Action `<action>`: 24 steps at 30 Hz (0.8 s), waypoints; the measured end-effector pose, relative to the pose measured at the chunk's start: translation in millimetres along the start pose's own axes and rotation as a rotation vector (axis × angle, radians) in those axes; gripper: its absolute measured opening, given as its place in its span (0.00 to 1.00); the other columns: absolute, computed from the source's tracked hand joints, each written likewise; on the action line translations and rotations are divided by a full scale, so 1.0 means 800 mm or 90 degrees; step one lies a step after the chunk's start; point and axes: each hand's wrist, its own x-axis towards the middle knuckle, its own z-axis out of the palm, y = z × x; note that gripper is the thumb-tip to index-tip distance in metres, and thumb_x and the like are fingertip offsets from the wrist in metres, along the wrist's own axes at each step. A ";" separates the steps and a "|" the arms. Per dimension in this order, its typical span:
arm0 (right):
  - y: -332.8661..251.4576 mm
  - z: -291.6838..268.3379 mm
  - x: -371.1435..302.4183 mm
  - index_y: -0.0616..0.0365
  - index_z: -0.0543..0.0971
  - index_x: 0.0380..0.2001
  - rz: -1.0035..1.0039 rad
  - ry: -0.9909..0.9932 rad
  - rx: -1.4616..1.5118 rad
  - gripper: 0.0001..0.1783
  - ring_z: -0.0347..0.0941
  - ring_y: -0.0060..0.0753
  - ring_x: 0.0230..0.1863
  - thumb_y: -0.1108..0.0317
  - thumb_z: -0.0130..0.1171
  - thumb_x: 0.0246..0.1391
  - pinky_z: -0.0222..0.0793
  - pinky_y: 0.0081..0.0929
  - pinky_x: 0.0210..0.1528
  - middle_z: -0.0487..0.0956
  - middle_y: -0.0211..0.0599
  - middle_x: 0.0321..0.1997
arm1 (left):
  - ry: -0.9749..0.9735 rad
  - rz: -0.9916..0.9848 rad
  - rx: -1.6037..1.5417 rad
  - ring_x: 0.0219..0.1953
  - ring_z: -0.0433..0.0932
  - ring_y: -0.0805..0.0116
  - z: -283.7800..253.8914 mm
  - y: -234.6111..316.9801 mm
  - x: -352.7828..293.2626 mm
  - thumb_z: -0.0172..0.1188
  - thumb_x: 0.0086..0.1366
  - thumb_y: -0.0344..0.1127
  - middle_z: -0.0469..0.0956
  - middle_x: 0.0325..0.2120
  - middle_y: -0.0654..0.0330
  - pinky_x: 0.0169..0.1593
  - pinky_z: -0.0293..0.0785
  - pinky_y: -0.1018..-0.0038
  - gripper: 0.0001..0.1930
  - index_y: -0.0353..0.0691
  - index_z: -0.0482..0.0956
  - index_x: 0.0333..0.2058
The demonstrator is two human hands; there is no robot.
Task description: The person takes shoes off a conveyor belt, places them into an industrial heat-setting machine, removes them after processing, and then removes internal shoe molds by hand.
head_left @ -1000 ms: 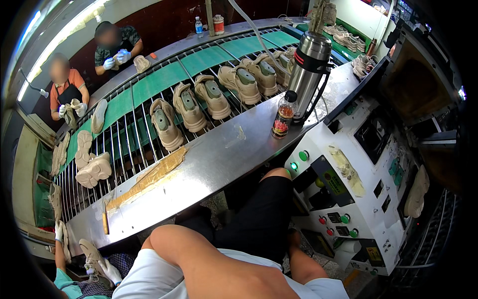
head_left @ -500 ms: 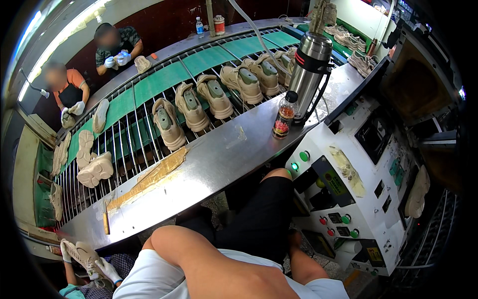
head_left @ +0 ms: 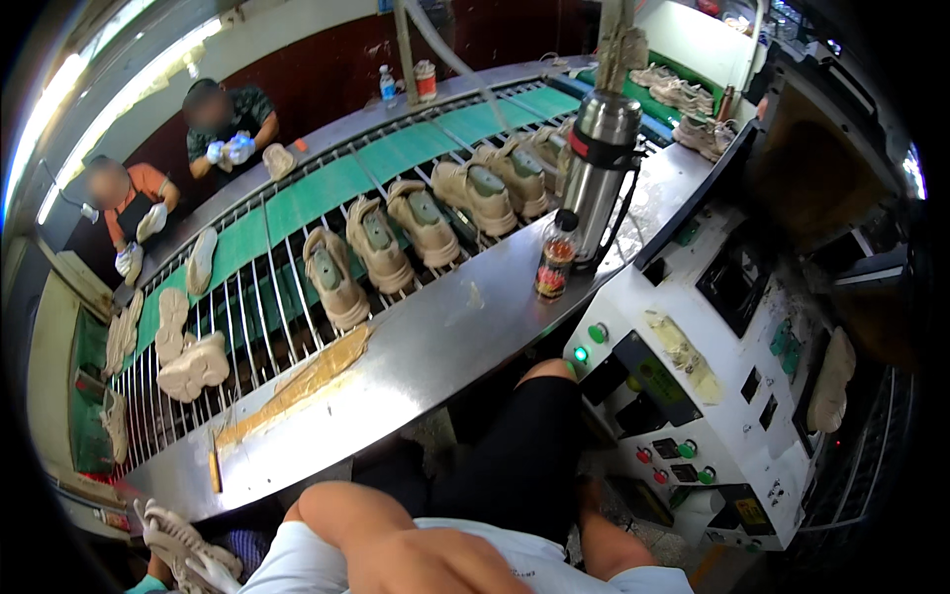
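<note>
A bare arm point(head_left: 346, 510) crosses the lower edge, before the wearer's pale shirt point(head_left: 307, 559). Neither the left hand nor the right hand is clearly distinguishable; whether wide, narrow or holding anything cannot be told. Nearest ahead is the metal bench point(head_left: 435, 346). Beyond its front strip, beige shoes point(head_left: 386, 262) stand in a row on metal rods point(head_left: 272, 317). A bottle point(head_left: 554, 269) stands upright on the bench beside a steel flask point(head_left: 599, 168). A slim tool point(head_left: 215, 470) lies at the left.
</note>
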 end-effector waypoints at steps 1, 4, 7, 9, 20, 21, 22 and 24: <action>-0.006 -0.005 -0.003 0.54 0.84 0.35 0.001 0.019 0.025 0.18 0.79 0.55 0.43 0.52 0.58 0.50 0.75 0.47 0.44 0.82 0.52 0.38 | 0.011 0.022 0.021 0.25 0.81 0.58 0.002 -0.002 -0.001 0.65 0.57 0.22 0.81 0.30 0.48 0.23 0.75 0.72 0.09 0.37 0.73 0.24; 0.027 0.029 0.021 0.50 0.85 0.36 0.008 0.034 -0.128 0.19 0.79 0.53 0.42 0.49 0.56 0.52 0.75 0.47 0.44 0.82 0.49 0.38 | 0.079 0.081 0.029 0.21 0.81 0.56 0.015 -0.006 0.000 0.65 0.54 0.18 0.81 0.31 0.38 0.21 0.74 0.71 0.10 0.34 0.72 0.22; 0.001 0.003 0.010 0.49 0.85 0.36 0.032 -0.040 -0.183 0.21 0.80 0.52 0.42 0.46 0.54 0.53 0.75 0.47 0.43 0.83 0.47 0.38 | 0.046 0.131 0.009 0.18 0.79 0.55 0.010 -0.010 0.002 0.64 0.53 0.15 0.80 0.31 0.31 0.19 0.73 0.70 0.10 0.32 0.71 0.22; 0.008 0.007 0.012 0.50 0.85 0.36 0.022 -0.048 -0.173 0.23 0.80 0.52 0.41 0.44 0.53 0.54 0.75 0.46 0.43 0.83 0.48 0.38 | 0.023 0.148 0.004 0.18 0.79 0.55 0.007 -0.009 0.001 0.63 0.53 0.14 0.79 0.31 0.29 0.18 0.73 0.70 0.10 0.32 0.71 0.22; 0.011 0.011 0.017 0.58 0.83 0.39 0.002 -0.085 -0.064 0.26 0.78 0.56 0.46 0.45 0.57 0.53 0.72 0.48 0.47 0.81 0.54 0.43 | 0.002 0.161 0.050 0.20 0.78 0.55 -0.001 0.028 -0.040 0.60 0.54 0.13 0.78 0.35 0.28 0.22 0.74 0.67 0.08 0.30 0.71 0.24; 0.008 0.001 0.011 0.58 0.82 0.42 0.006 -0.116 -0.053 0.27 0.77 0.55 0.49 0.45 0.57 0.53 0.72 0.48 0.49 0.81 0.52 0.45 | 0.016 0.177 0.054 0.20 0.78 0.55 0.001 0.030 -0.055 0.60 0.54 0.13 0.78 0.36 0.29 0.22 0.75 0.67 0.08 0.31 0.71 0.24; -0.001 -0.005 0.008 0.58 0.81 0.45 0.009 -0.147 -0.043 0.28 0.76 0.55 0.51 0.45 0.57 0.53 0.71 0.48 0.51 0.81 0.51 0.47 | 0.030 0.194 0.060 0.21 0.78 0.55 0.006 0.028 -0.077 0.61 0.55 0.14 0.79 0.36 0.30 0.23 0.75 0.67 0.08 0.31 0.71 0.24; 0.010 0.002 0.023 0.59 0.80 0.44 0.011 -0.088 -0.061 0.20 0.77 0.49 0.49 0.57 0.58 0.52 0.71 0.43 0.50 0.80 0.48 0.45 | 0.040 0.224 0.116 0.21 0.78 0.57 -0.003 0.041 -0.093 0.61 0.56 0.17 0.80 0.36 0.34 0.24 0.75 0.67 0.07 0.32 0.73 0.25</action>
